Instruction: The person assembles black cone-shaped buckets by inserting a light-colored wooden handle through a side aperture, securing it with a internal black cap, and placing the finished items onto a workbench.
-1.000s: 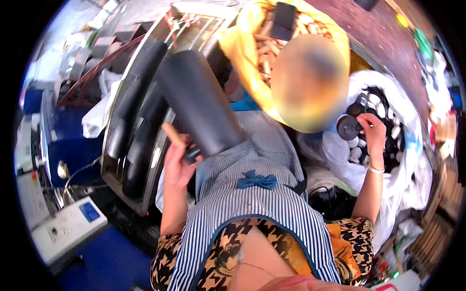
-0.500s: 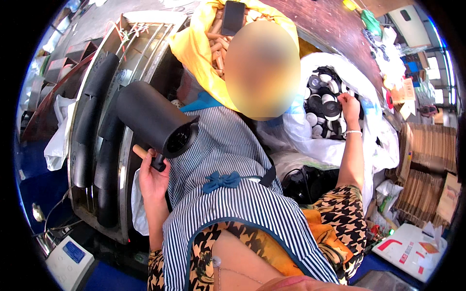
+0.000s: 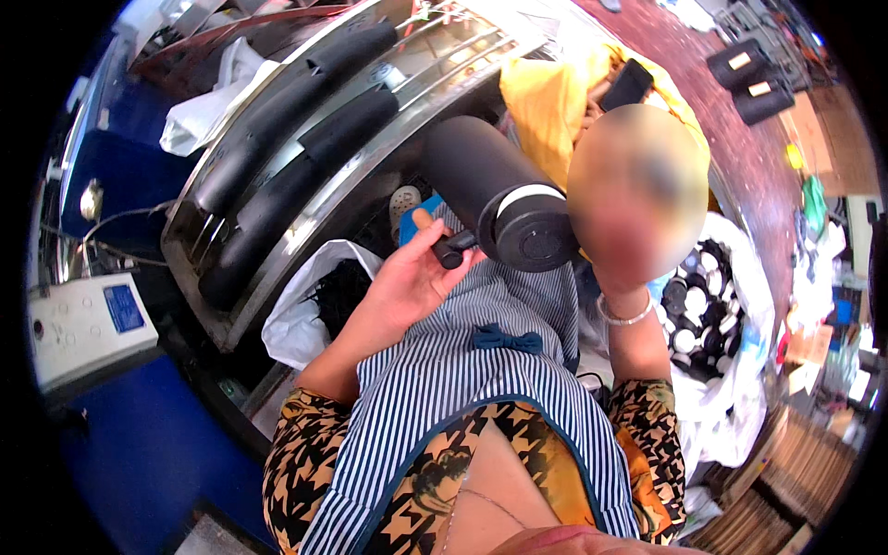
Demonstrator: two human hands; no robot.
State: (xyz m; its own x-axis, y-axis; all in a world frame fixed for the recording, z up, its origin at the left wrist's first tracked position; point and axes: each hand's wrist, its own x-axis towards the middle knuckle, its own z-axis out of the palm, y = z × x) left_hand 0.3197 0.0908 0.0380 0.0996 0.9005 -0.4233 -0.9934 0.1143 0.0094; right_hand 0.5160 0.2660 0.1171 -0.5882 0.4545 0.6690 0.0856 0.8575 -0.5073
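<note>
A large matte black cylindrical flask is tilted in front of me, its mouth end toward me. My left hand is closed on its black side handle, with a small wooden piece sticking out past the fingers. At the mouth sits a round black lid with a white crescent of its ring showing; I cannot tell whether it is fully seated. To the right of the lid is my right hand, its fingers hidden behind a blurred patch. A bracelet shows on that wrist.
A white bag of black and white lids stands at right. Beyond the flask, a yellow bag holds wooden pieces under a phone. Black cylinders fill a metal-edged rack at left, with a white device nearby.
My right hand has left the bag of lids and come beside the flask. A black lid is now at the flask's mouth, which was open. My view has turned.
</note>
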